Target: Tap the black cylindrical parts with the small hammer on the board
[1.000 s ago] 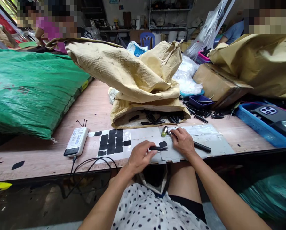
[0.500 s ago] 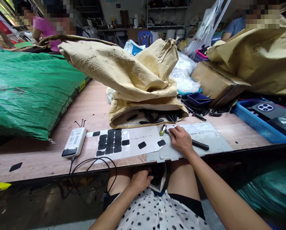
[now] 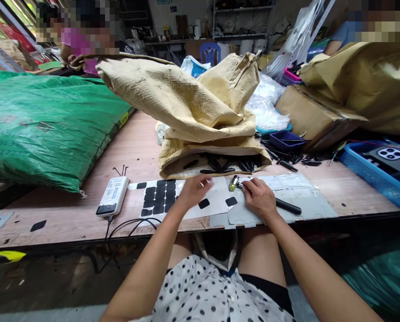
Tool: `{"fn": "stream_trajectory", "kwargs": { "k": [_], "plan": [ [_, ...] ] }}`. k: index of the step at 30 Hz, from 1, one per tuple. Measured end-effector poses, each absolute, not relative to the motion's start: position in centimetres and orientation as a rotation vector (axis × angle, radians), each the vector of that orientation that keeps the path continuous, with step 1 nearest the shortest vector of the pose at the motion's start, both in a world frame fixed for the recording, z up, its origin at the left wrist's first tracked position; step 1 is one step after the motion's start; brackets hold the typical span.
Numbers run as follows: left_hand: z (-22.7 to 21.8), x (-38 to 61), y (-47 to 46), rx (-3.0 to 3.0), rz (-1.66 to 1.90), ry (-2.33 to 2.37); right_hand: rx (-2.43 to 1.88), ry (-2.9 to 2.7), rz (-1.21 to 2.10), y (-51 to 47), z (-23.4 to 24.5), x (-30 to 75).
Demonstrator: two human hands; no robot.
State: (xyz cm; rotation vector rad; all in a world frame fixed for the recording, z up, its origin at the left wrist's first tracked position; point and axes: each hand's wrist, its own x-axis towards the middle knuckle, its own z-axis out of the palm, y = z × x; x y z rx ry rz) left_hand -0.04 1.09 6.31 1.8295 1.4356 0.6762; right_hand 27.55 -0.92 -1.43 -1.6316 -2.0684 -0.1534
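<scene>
My left hand (image 3: 193, 190) reaches forward over the white backing sheet (image 3: 216, 203), its fingers loosely curled and empty, pointing toward the black parts (image 3: 220, 166) spilling from the tan sack (image 3: 200, 112). My right hand (image 3: 258, 197) rests on the grey sheet (image 3: 307, 203) and is closed round a small hammer (image 3: 234, 182) whose black handle (image 3: 287, 206) sticks out to the right. Two loose black pads (image 3: 204, 203) lie between the hands. A grid of black pads (image 3: 159, 197) sits on the sheet to the left.
A white power bank (image 3: 112, 196) with a black cable (image 3: 129, 223) lies left of the sheet. A large green sack (image 3: 42, 129) fills the left of the table. A blue tray (image 3: 371, 172) with a phone case, a cardboard box (image 3: 314, 118) and other people sit at the back.
My left hand held a black part on the sheet, dropped to my lap below the table edge, and has now come back up over the sheet, empty. My right hand stayed on the hammer.
</scene>
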Motion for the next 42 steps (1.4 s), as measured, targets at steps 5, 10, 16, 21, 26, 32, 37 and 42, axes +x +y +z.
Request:
{"fn": "stream_trajectory", "kwargs": {
  "k": [5, 10, 16, 21, 26, 32, 37, 42],
  "plan": [
    [4.0, -1.9, 8.6, 1.918, 0.757, 2.103, -1.641, -2.079, -0.16, -0.9, -1.5, 27.6],
    [2.8, -2.7, 10.2, 1.854, 0.502, 2.216, -1.636, -2.076, -0.153, -0.8, -1.6, 27.7],
    [2.8, -2.1, 5.5, 2.064, 0.873, 1.867, -1.628, -2.075, -0.163, -0.8, -1.3, 27.6],
    [1.4, -0.1, 0.1, 2.05, 0.831, 1.402, -1.636, -2.066, -0.163, -0.9, -1.3, 27.6],
    [0.2, 0.6, -1.3, 2.081, 0.789, 1.355, -1.637, -2.061, -0.157, -0.9, -1.5, 27.5],
    [-0.3, 0.6, -0.8, 2.087, 0.752, 1.386, -1.603, -2.096, -0.171, -0.9, -1.7, 28.0],
    [0.0, 0.7, -0.9, 2.055, 0.743, 1.405, -1.526, -2.048, -0.102, -1.6, 0.0, 27.3],
    [0.1, 0.6, -1.0, 2.061, 0.726, 1.409, -1.327, -1.966, 0.205, -3.7, 2.4, 24.1]
  ]
}}
